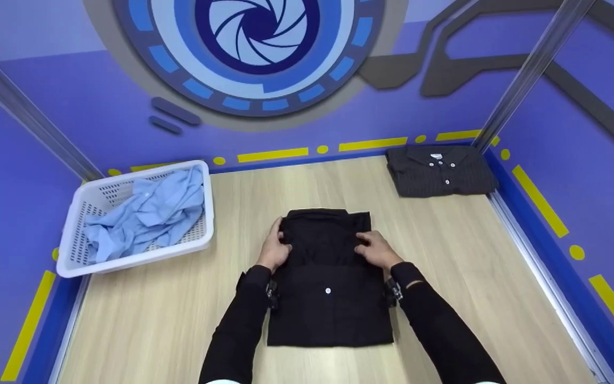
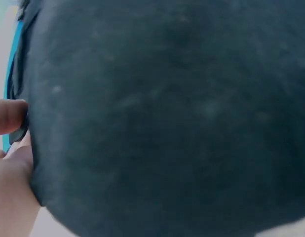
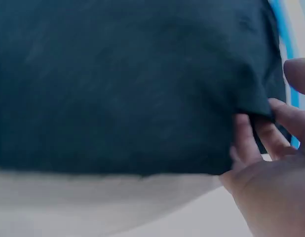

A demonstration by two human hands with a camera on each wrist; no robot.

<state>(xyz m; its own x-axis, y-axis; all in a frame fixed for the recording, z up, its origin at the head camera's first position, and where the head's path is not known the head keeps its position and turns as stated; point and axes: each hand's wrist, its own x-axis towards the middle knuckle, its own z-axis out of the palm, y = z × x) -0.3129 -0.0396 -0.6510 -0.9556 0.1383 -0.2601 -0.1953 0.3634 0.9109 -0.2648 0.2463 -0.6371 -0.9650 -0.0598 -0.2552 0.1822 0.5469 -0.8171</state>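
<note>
A black shirt [image 1: 328, 314] lies folded on the table in front of me, with one white button showing on its lower panel. My left hand [image 1: 276, 248] grips its upper left side; in the left wrist view the thumb [image 2: 9, 116] meets the cloth's edge. On the opposite side, my right hand [image 1: 377, 250] holds the upper right edge. The right wrist view shows several bent fingers [image 3: 248, 140] tucked at a fold, partly hidden by the fabric. Dark cloth fills most of both wrist views.
A white basket [image 1: 208, 213] at the left holds a crumpled light blue garment [image 1: 152, 213]. In the far right corner lies a folded dark striped shirt [image 1: 443, 173]. Purple panels [image 1: 296, 136] border the wooden table [image 1: 445, 240] at the back and both sides.
</note>
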